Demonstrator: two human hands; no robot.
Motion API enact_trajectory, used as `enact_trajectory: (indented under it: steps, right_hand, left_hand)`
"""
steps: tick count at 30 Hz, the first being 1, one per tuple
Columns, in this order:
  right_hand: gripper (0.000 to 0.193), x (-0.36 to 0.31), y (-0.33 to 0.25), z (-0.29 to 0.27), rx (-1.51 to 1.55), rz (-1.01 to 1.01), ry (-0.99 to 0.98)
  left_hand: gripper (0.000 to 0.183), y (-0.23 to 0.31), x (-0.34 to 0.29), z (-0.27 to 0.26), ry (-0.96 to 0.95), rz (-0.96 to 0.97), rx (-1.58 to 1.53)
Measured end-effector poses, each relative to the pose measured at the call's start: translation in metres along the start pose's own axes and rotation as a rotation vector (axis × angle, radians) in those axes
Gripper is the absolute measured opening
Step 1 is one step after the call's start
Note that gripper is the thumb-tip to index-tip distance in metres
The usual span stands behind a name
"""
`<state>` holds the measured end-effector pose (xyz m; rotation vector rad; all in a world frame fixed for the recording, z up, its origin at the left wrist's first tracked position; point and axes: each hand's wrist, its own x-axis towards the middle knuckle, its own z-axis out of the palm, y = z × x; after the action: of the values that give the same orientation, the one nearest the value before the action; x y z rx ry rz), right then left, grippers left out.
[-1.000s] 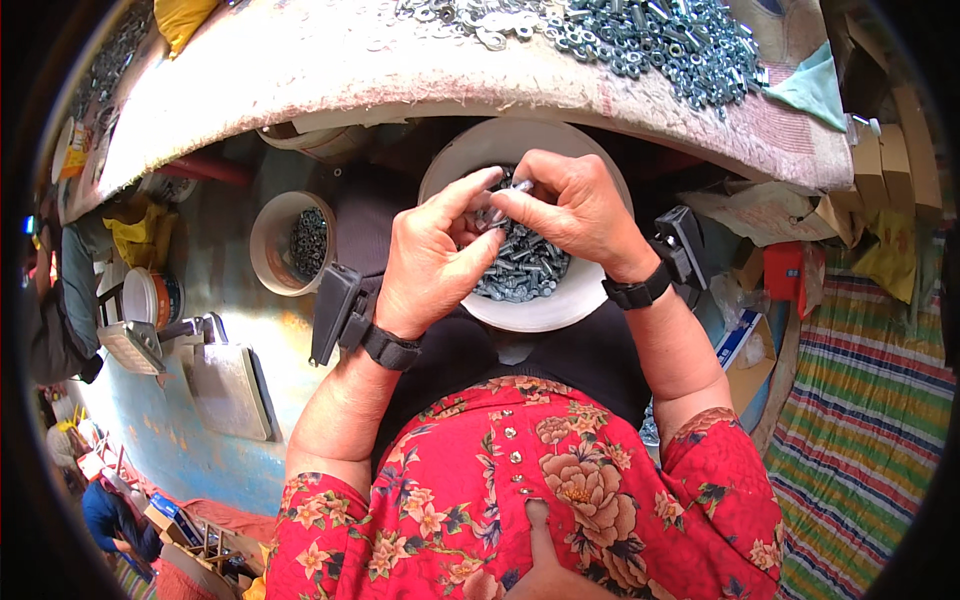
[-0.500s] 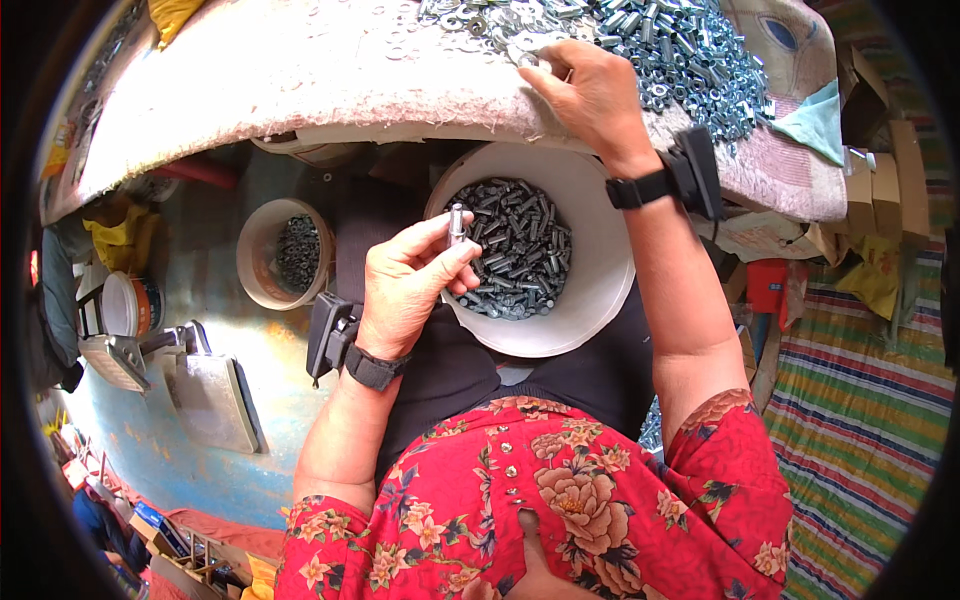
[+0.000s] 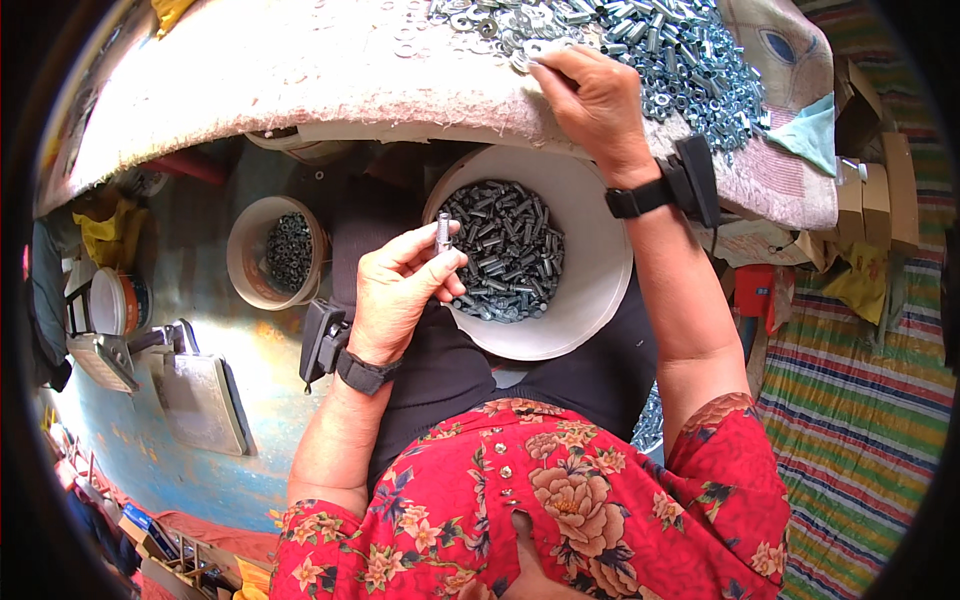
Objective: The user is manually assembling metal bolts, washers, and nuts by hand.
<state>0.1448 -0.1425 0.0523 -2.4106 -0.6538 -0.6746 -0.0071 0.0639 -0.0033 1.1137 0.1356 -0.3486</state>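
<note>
My left hand (image 3: 398, 290) is closed, with thumb and fingers pinching a shiny metal expansion bolt (image 3: 444, 232), held upright beside the near-left rim of a white bucket (image 3: 603, 265). Inside that bucket lie many similar metal bolts (image 3: 505, 250). Up on the cloth-covered table, my right hand (image 3: 600, 110) has its fingertips pressed together at the edge of loose flat washers (image 3: 495, 28). Whatever sits between those fingertips is too small to make out. Right of the washers spreads a heap of metal sleeves and nuts (image 3: 690, 75).
A smaller bucket (image 3: 243, 268) with metal nuts stands on the floor to the left. The table's fringed pale cloth (image 3: 330, 95) hangs over its front edge. A metal dustpan-like plate (image 3: 205, 405) lies lower left; cardboard boxes (image 3: 890, 195) stand at the right.
My left hand has shifted slightly left with the bolt still in its fingers. My right fingertips remain by the washers, with the hand's pose slightly changed.
</note>
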Motion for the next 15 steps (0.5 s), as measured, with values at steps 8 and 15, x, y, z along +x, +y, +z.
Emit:
enact_trajectory:
  steps: [8,15]
  right_hand:
    - [0.012,0.018,0.001,0.027,-0.215,-0.120,-0.122]
    - [0.016,0.036,-0.012,0.034,-0.492,0.006,-0.332]
  left_hand:
    - [0.031,0.004,-0.005,-0.005,0.006,0.027,0.026]
    - [0.029,0.008,-0.008,-0.003,0.014,0.022,0.033]
